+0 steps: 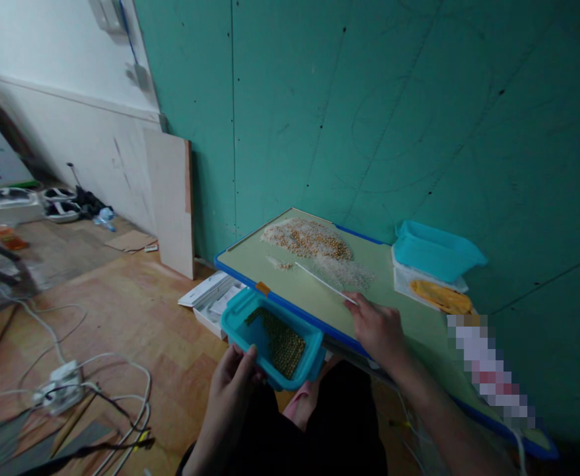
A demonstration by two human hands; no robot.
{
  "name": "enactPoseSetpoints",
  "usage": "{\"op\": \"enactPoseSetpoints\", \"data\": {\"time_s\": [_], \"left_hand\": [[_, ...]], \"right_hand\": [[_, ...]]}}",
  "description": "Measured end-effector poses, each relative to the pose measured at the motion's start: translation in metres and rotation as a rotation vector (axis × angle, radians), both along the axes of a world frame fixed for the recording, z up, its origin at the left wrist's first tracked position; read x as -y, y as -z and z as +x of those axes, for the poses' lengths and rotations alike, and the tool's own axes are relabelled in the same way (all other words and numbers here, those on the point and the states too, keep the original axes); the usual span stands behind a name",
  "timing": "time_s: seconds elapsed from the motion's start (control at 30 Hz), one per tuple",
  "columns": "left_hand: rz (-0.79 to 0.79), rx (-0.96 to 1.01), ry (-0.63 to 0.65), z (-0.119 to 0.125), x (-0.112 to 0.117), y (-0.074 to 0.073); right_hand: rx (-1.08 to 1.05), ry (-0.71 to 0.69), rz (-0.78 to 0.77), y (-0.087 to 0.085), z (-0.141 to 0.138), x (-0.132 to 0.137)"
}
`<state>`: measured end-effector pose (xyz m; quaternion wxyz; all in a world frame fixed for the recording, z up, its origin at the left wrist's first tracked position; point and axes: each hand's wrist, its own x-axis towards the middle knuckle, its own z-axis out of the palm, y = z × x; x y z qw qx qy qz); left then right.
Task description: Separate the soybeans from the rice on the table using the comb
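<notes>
Teal tub point(314, 360) gripped by your left hand point(233, 382) at table point(270, 274) edge, likely as catcher | right hand point(376, 328) pinches stick point(322, 281) toward grains point(310, 239)

A green wall point(369, 99) above a cluttered wooden floor point(141, 317).
We see a pale board point(170, 198) leaning upright, a power strip point(61, 385) among loose cables point(121, 370), flat white boxes point(209, 299), and a second teal tub point(436, 250) near a yellow object point(441, 296).

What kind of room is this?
Probably a makeshift workroom: a bare green board wall, loose cables and a power strip on the wooden floor, and a low table with beans and grains heaped on it.
</notes>
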<state>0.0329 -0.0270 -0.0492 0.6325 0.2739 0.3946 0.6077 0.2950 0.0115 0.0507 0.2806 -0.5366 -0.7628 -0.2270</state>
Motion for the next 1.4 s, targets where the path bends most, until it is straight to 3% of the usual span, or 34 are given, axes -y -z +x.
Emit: {"op": "enactPoseSetpoints", "data": {"time_s": [0.23,0.4,0.57,0.67,0.83,1.0,1.17,1.4], "left_hand": [[0.006,0.002,-0.013,0.001,0.001,-0.003],[0.012,-0.015,0.003,0.001,0.002,-0.003],[0.014,-0.017,0.002,0.002,0.001,0.003],[0.023,-0.002,0.001,0.002,0.001,0.002],[-0.001,-0.006,-0.008,0.001,-0.002,-0.004],[0.007,-0.01,-0.032,-0.001,-0.004,-0.004],[-0.007,-0.007,-0.037,-0.003,-0.003,-0.002],[-0.006,-0.009,-0.025,0.0,-0.003,-0.004]], "right_hand": [[0.035,0.131,0.065,0.004,0.025,-0.007],[-0.001,0.194,0.061,0.008,0.027,-0.009],[-0.235,0.169,0.043,0.001,0.015,-0.012],[-0.497,0.113,-0.06,-0.005,0.007,-0.03],[-0.883,-0.075,-0.196,-0.001,-0.008,-0.095],[-1.106,-0.088,-0.238,0.009,-0.025,-0.145],[-1.168,-0.127,-0.304,0.015,-0.032,-0.152],[-1.184,-0.167,-0.389,0.008,-0.031,-0.148]]}}
